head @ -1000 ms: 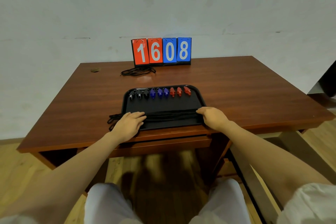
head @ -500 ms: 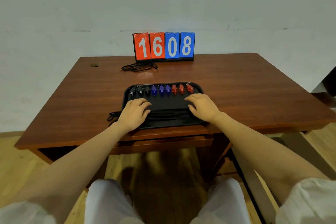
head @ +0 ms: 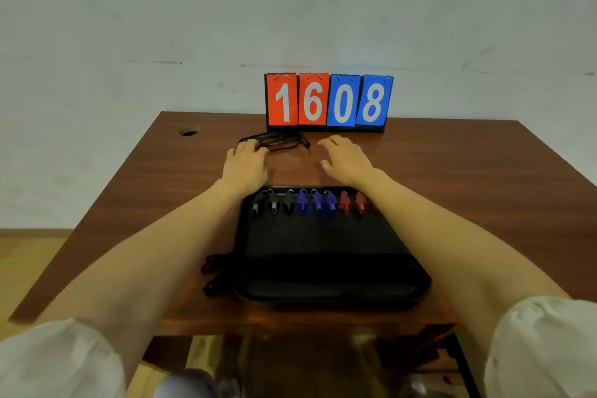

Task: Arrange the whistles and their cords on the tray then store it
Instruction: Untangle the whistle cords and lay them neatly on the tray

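A black tray (head: 323, 291) lies on the near half of the wooden table. Along its far edge stands a row of whistles: black ones (head: 274, 202) at the left, blue ones (head: 316, 202) in the middle, red ones (head: 352, 202) at the right. Black cords (head: 214, 271) lie across the tray's near part and spill over its left edge. A loose bundle of black cords (head: 281, 140) lies in front of the scoreboard. My left hand (head: 247, 161) rests with its fingertips on that bundle's left end. My right hand (head: 347, 157) hovers open just right of the bundle, fingers spread.
A flip scoreboard (head: 329, 103) reading 1608 stands at the table's far edge against a pale wall. A round cable hole (head: 189, 130) sits at the far left of the table (head: 468, 178). Wooden floor shows to the left and beneath.
Both hands left the tray's near part and reached forward over the whistles to the loose cords by the scoreboard. The view tilted and moved closer to the table.
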A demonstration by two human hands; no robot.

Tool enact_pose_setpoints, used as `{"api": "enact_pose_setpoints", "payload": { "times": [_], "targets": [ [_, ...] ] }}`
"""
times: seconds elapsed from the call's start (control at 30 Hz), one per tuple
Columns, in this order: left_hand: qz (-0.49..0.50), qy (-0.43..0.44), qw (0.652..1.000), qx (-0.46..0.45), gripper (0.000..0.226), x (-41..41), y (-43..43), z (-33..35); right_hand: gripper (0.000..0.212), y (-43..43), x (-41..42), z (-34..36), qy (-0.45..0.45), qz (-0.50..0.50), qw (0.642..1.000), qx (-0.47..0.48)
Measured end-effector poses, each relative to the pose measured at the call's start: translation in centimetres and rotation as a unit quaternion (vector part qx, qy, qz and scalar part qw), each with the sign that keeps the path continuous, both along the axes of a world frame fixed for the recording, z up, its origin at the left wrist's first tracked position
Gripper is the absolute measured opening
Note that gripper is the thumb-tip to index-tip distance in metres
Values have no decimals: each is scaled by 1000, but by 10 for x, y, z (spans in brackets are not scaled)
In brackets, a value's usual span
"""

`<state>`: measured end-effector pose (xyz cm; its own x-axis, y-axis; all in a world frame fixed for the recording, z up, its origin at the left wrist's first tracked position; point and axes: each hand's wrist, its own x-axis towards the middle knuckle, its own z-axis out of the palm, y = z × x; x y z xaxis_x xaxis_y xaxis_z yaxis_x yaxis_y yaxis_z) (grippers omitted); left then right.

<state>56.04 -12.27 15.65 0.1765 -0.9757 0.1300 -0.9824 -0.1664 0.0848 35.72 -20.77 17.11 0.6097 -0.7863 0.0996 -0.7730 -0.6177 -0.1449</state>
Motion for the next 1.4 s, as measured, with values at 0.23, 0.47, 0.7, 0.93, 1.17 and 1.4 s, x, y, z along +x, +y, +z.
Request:
{"api": "enact_pose_setpoints", "payload": {
  "times": [0.23, 0.47, 0.7, 0.93, 1.17, 1.4],
  "targets": [
    [71, 44, 992, 90, 41, 50, -57, -26, 54, -63, 59, -33, 51, 42, 993, 93],
    [62, 101, 984, 134, 61, 77, -90, -49, 61, -101, 95, -65, 71, 55, 985, 147],
    [62, 93, 994, 13, 36, 77, -98, -74, 49, -114, 95, -87, 58, -15, 989, 133],
    [27, 120, 990, 71, 19, 56, -88, -65, 35, -108, 53, -91, 51, -81, 995, -5],
    [9, 166, 983, -76, 15, 26, -74, -25, 37, -84, 21, -55, -24, -63, 997, -32],
    [-112, 310, 935, -130, 14, -21, -55, 37, 36, -39, 31, 0, -273, 36, 944, 182]
  ]
}}
